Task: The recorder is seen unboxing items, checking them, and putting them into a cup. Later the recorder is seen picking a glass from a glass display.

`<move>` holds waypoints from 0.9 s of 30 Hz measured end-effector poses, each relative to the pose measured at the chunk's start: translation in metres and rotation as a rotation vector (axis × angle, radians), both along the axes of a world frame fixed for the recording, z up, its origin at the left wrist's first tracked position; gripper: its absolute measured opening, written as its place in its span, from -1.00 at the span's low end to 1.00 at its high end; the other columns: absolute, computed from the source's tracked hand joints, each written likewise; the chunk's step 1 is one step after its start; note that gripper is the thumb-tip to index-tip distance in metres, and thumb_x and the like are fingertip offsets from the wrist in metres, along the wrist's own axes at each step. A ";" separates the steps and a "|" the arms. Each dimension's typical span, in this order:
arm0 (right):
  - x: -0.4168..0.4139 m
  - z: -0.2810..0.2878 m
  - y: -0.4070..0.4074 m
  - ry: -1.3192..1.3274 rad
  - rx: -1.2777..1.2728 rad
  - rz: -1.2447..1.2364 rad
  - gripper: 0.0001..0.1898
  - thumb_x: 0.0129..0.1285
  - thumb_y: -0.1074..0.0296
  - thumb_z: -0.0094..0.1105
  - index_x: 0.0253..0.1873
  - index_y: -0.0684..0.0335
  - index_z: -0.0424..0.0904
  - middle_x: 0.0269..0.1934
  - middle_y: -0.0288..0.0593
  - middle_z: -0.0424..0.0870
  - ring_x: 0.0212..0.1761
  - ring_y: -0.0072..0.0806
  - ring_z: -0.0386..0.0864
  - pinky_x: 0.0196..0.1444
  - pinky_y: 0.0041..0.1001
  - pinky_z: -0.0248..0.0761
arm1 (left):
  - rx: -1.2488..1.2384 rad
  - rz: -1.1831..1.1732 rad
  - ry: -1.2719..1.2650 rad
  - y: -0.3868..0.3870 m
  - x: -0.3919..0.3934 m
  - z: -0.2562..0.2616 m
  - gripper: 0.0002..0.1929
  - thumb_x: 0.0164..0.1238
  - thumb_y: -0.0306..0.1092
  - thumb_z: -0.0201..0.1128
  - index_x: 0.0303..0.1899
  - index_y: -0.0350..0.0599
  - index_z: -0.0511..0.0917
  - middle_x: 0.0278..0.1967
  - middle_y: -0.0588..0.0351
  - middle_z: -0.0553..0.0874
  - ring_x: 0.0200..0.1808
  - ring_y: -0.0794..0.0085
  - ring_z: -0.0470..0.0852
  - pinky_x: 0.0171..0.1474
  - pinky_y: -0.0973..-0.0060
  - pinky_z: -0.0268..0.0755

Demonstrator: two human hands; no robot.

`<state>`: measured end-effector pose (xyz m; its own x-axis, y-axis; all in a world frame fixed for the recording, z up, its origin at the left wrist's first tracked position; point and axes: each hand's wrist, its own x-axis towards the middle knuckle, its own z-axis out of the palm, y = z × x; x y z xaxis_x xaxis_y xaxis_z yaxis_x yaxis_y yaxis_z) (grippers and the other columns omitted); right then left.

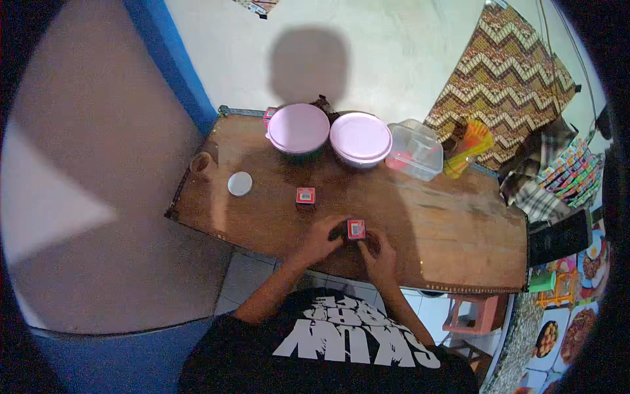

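A small red cardboard box (356, 230) with a barcode on its top is between my two hands over the table's front part. From the left side, the fingertips of my left hand (321, 240) are at the box. My right hand (381, 255) has its thumb at the box's lower right corner, its other fingers curled beside it. Shadow hides part of the fingers' contact. A similar red box (305, 196) stands on the wooden table (467, 236), a little further back and to the left.
Two bowls with pink lids (299, 128) (362, 137) stand along the wall. Right of them are a clear plastic container (417, 150) and a yellow-orange item (468, 147). Another red box (268, 115) is partly hidden. A white round lid (240, 183) and a brown cup (201, 162) lie left.
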<state>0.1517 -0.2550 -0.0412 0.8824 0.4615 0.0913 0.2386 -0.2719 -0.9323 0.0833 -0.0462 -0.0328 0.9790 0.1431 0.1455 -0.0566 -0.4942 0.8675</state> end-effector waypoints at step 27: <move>0.057 0.172 0.180 -0.650 0.141 0.254 -0.61 0.23 0.50 0.49 0.18 0.26 0.77 0.35 0.16 0.65 0.31 -0.03 0.69 0.33 -0.23 0.56 | 0.181 0.352 -0.520 0.150 0.003 0.141 -0.54 0.35 -0.44 0.44 0.29 -0.04 0.67 0.04 -0.09 0.81 0.04 0.11 0.81 0.14 0.24 0.65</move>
<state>0.2088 -0.0753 0.1305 0.4958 0.5908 0.6365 0.7983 -0.0215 -0.6019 0.0866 0.1039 0.1083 0.6737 0.3711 0.6391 -0.2542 -0.6956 0.6719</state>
